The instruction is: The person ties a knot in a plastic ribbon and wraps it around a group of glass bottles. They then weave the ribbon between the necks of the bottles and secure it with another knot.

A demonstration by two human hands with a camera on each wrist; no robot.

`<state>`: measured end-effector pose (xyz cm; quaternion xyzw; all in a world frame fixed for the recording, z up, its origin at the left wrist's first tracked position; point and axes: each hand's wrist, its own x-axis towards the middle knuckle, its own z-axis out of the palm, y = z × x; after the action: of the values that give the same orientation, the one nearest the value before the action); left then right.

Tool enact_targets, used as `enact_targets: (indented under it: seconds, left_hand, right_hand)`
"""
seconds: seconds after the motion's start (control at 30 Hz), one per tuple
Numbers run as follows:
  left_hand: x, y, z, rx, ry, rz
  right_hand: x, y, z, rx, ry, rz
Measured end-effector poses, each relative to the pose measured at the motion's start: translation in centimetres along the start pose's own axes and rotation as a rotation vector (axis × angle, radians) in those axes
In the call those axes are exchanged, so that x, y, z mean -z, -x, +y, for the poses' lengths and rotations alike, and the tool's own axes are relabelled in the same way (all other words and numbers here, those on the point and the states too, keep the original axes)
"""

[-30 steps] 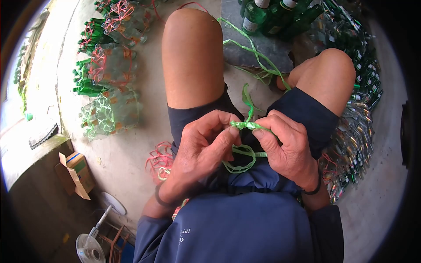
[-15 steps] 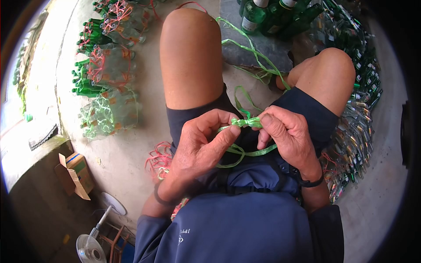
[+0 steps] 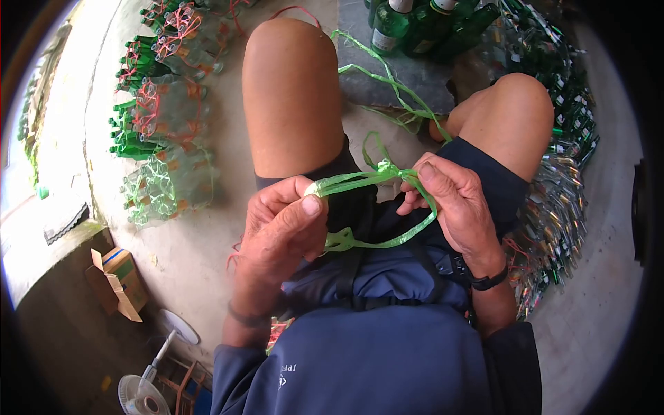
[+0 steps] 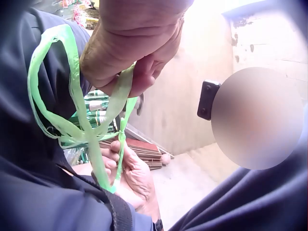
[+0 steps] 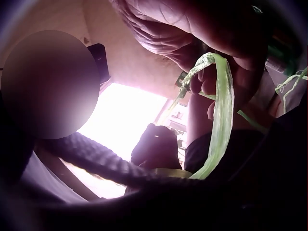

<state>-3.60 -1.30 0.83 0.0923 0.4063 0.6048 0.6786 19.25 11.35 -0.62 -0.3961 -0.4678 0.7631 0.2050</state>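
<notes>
A loop of green plastic twine (image 3: 373,207) is stretched between both hands over my lap. My left hand (image 3: 280,232) pinches one end of the loop between thumb and fingers. My right hand (image 3: 449,200) pinches the twine at a knot (image 3: 387,168), with a loose tail curling up from it. In the left wrist view the green twine (image 4: 77,110) hangs from my left hand (image 4: 134,53) toward the right hand (image 4: 130,168). Seen from the right wrist, the flat strand of twine (image 5: 219,120) drops from my right hand (image 5: 211,43).
Green glass bottles (image 3: 415,24) stand on a grey slab (image 3: 387,79) beyond my knees. Netted bottle bundles (image 3: 162,111) lie on the concrete at left, with more bottles (image 3: 560,207) piled at right. A cardboard box (image 3: 117,280) and a fan (image 3: 142,394) sit lower left.
My hands have pulled apart, the left moving left and down, stretching the twine into a wider loop. The knot now sits at my right fingertips.
</notes>
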Motion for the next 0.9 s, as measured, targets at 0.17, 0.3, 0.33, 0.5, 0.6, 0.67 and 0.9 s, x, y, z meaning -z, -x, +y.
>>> enact_targets:
  seconds: [0.17, 0.3, 0.33, 0.5, 0.6, 0.67, 0.9]
  left_hand:
    - [1.4, -0.1, 0.7, -0.069, 0.029, -0.027]
    - [0.3, -0.2, 2.0, -0.151, -0.089, 0.157]
    - [0.0, -0.4, 2.1, -0.213, -0.235, 0.263]
    - [-1.8, -0.7, 1.1, -0.934, -0.933, 0.513]
    - [-2.9, 1.0, 1.5, -0.895, -1.125, 0.262]
    - [-4.0, 0.6, 1.1, -0.620, -1.064, -0.010]
    - [-4.2, -1.5, -3.3, -0.266, -0.792, -0.018]
  right_hand:
    - [0.4, -0.2, 0.2, 0.040, 0.046, -0.015]
    - [0.1, 0.0, -0.1, -0.068, -0.174, 0.018]
    - [0.1, 0.0, -0.2, -0.098, -0.246, 0.020]
    - [-0.1, 0.1, 0.2, -0.068, -0.250, -0.053]
    - [-0.5, 0.1, 0.0, -0.061, -0.230, -0.103]
    - [-1.4, 0.4, -0.1, -0.047, -0.236, -0.045]
    - [-2.3, 0.6, -0.9, 0.212, 0.164, 0.059]
